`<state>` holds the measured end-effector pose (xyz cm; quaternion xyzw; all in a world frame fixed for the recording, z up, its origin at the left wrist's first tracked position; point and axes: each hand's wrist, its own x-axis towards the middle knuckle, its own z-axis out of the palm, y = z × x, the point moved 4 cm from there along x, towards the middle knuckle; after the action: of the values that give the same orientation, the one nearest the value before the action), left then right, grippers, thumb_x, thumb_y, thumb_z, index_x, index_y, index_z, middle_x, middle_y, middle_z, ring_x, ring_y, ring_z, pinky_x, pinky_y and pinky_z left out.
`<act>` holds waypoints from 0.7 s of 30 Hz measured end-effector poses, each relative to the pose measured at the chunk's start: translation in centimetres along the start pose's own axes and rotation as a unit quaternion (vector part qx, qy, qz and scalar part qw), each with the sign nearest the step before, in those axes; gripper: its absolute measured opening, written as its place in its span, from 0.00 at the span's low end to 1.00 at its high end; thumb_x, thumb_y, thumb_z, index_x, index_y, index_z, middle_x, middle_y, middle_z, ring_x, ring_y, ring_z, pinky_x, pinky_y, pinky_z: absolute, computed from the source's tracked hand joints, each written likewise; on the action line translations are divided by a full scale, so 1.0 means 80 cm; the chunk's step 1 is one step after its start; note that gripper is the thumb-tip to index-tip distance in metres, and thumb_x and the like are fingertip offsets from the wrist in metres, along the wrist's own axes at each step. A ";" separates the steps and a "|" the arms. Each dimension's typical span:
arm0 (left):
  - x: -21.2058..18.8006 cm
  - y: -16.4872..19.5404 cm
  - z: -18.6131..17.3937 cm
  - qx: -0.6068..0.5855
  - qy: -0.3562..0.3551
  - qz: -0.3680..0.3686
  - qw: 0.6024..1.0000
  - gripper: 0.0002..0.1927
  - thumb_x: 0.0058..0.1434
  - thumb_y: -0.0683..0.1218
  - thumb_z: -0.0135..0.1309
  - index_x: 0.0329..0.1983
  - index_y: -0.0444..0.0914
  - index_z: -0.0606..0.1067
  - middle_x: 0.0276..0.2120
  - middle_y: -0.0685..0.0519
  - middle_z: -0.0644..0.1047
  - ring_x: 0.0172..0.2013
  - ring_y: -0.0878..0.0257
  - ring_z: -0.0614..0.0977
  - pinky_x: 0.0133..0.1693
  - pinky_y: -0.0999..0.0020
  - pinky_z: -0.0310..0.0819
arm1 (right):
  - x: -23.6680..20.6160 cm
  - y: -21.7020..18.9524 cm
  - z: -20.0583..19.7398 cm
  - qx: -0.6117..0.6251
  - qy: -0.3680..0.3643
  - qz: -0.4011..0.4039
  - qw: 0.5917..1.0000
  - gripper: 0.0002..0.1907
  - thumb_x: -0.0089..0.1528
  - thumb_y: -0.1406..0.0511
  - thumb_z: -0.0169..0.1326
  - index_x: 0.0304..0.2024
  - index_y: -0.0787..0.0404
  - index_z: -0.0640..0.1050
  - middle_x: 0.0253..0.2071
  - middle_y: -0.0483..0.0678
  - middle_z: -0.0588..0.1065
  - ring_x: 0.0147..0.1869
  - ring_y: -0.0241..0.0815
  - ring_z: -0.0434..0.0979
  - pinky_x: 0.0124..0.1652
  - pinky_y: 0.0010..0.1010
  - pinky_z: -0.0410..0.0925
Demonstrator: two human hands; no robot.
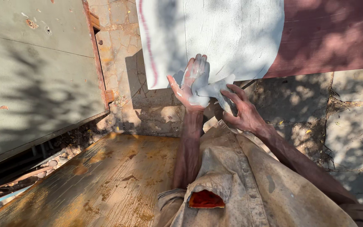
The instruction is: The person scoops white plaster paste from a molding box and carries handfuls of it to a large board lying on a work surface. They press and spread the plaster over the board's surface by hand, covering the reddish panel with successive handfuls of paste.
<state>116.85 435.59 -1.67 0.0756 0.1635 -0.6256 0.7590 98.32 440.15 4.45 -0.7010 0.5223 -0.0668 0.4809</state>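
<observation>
Wiping at an upturned palm, a person in a stained, dusty button shirt [240, 185] works a crumpled white cloth [215, 90] between both hands, seen from above in dappled sunlight. The left hand [193, 82] is raised with its forearm upright, fingers straight and held together, palm open and coated in white paint. The right hand [242, 111] reaches in from the side, wrist bent, its fingers curled and closed on the cloth, which is pressed against the left palm and lies between the two hands. The right forearm runs diagonally away toward the lower right, while the left sleeve is rolled up at the elbow. Just beyond the hands lies a white-painted board [215, 33] with a reddish stripe along its left edge, overlapping a dull red panel [332, 33]. Both rest on cracked stone paving [349, 126] scattered with a few yellow leaves. To the left stands a grey-green metal door [34, 75] with a rusted edge, and below it a worn, rust-streaked wooden board [106, 180] stretches across the lower left.
</observation>
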 end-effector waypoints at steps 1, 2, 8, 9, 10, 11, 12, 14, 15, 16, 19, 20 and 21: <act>0.008 0.020 0.017 -0.011 -0.026 0.020 0.999 0.55 0.68 0.72 0.46 0.75 0.21 0.51 0.74 0.32 0.53 0.73 0.38 0.55 0.73 0.45 0.46 | 0.012 0.006 -0.008 -0.019 -0.012 0.017 1.000 0.41 0.54 0.61 0.59 0.70 0.55 0.66 0.76 0.54 0.53 0.76 0.61 0.58 0.64 0.52 0.64; 0.011 0.036 0.031 -0.020 -0.048 0.037 0.998 0.55 0.69 0.72 0.46 0.74 0.20 0.50 0.74 0.30 0.53 0.73 0.37 0.55 0.73 0.44 0.45 | 0.027 0.012 -0.018 -0.036 -0.026 0.038 0.998 0.41 0.53 0.60 0.59 0.70 0.54 0.66 0.76 0.53 0.53 0.74 0.60 0.61 0.63 0.52 0.65; 0.015 0.089 -0.002 0.071 0.016 0.013 0.997 0.47 0.72 0.65 0.42 0.76 0.25 0.49 0.75 0.32 0.53 0.75 0.40 0.55 0.76 0.47 0.45 | 0.211 0.013 -0.080 0.052 0.048 0.068 0.995 0.39 0.58 0.55 0.58 0.68 0.64 0.65 0.70 0.63 0.62 0.67 0.60 0.73 0.62 0.50 0.71; 0.000 0.091 -0.022 0.090 0.020 0.007 0.996 0.45 0.73 0.64 0.41 0.77 0.24 0.49 0.76 0.32 0.53 0.75 0.40 0.55 0.75 0.48 0.45 | 0.254 0.000 -0.092 -0.039 0.088 0.015 0.995 0.38 0.59 0.54 0.60 0.68 0.65 0.68 0.69 0.65 0.63 0.66 0.63 0.72 0.58 0.51 0.72; -0.018 0.094 -0.044 0.110 0.024 0.000 0.994 0.44 0.74 0.63 0.39 0.77 0.24 0.49 0.76 0.33 0.53 0.75 0.41 0.55 0.75 0.49 0.46 | 0.296 -0.015 -0.101 -0.127 0.127 -0.038 0.983 0.37 0.61 0.54 0.61 0.67 0.66 0.71 0.68 0.67 0.64 0.66 0.65 0.71 0.55 0.53 0.74; -0.035 0.097 -0.070 0.099 0.060 0.002 0.993 0.42 0.75 0.63 0.38 0.76 0.24 0.50 0.75 0.32 0.54 0.75 0.41 0.56 0.75 0.48 0.46 | 0.336 -0.021 -0.107 -0.131 0.132 -0.002 0.983 0.36 0.61 0.54 0.59 0.67 0.65 0.72 0.69 0.67 0.62 0.61 0.65 0.74 0.48 0.51 0.76; -0.050 0.099 -0.095 0.088 0.095 0.004 0.992 0.41 0.75 0.62 0.37 0.75 0.24 0.51 0.74 0.31 0.54 0.74 0.40 0.56 0.75 0.47 0.46 | 0.376 -0.028 -0.112 -0.135 0.136 0.033 0.981 0.35 0.61 0.53 0.58 0.66 0.64 0.72 0.70 0.67 0.60 0.56 0.65 0.77 0.42 0.50 0.78; -0.085 0.104 -0.128 0.044 0.043 0.005 0.998 0.39 0.78 0.62 0.35 0.73 0.24 0.53 0.74 0.33 0.56 0.74 0.40 0.57 0.76 0.47 0.46 | 0.438 -0.055 -0.118 -0.197 0.180 -0.013 0.964 0.33 0.58 0.54 0.61 0.61 0.64 0.75 0.65 0.66 0.65 0.48 0.61 0.79 0.36 0.46 0.77; -0.102 0.110 -0.148 0.058 0.084 0.011 0.995 0.40 0.76 0.63 0.35 0.73 0.24 0.54 0.74 0.33 0.57 0.74 0.41 0.57 0.75 0.48 0.46 | 0.462 -0.064 -0.117 -0.214 0.174 -0.007 0.961 0.31 0.59 0.54 0.61 0.60 0.64 0.75 0.58 0.64 0.70 0.46 0.58 0.80 0.36 0.46 0.77; -0.116 0.117 -0.166 0.073 0.125 0.015 0.989 0.41 0.75 0.63 0.35 0.73 0.24 0.55 0.74 0.33 0.57 0.74 0.42 0.58 0.74 0.48 0.46 | 0.482 -0.073 -0.115 -0.231 0.171 -0.001 0.958 0.30 0.61 0.54 0.60 0.59 0.65 0.76 0.52 0.63 0.75 0.44 0.55 0.81 0.36 0.45 0.77; -0.147 0.132 -0.201 0.084 0.181 0.040 0.979 0.42 0.73 0.64 0.35 0.73 0.25 0.56 0.73 0.35 0.59 0.73 0.42 0.58 0.73 0.48 0.47 | 0.514 -0.101 -0.113 -0.260 0.192 -0.028 0.946 0.25 0.61 0.55 0.60 0.55 0.64 0.79 0.36 0.59 0.79 0.34 0.48 0.81 0.30 0.41 0.77; -0.155 0.136 -0.208 0.082 0.190 0.051 0.977 0.42 0.72 0.64 0.35 0.73 0.25 0.55 0.73 0.36 0.59 0.73 0.42 0.58 0.73 0.47 0.47 | 0.519 -0.107 -0.111 -0.266 0.203 -0.043 0.942 0.23 0.61 0.56 0.61 0.53 0.63 0.80 0.32 0.57 0.79 0.30 0.46 0.81 0.26 0.39 0.76; -0.159 0.140 -0.215 0.077 0.197 0.055 0.976 0.42 0.72 0.64 0.36 0.73 0.24 0.55 0.73 0.35 0.59 0.73 0.41 0.58 0.73 0.47 0.47 | 0.523 -0.110 -0.109 -0.265 0.204 -0.044 0.941 0.21 0.61 0.57 0.61 0.52 0.62 0.81 0.30 0.56 0.79 0.28 0.45 0.81 0.25 0.39 0.75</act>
<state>123.02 455.12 -14.39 0.2649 0.2570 -0.5665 0.7368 117.62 401.45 -1.53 -0.7966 0.5769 -0.0889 0.1572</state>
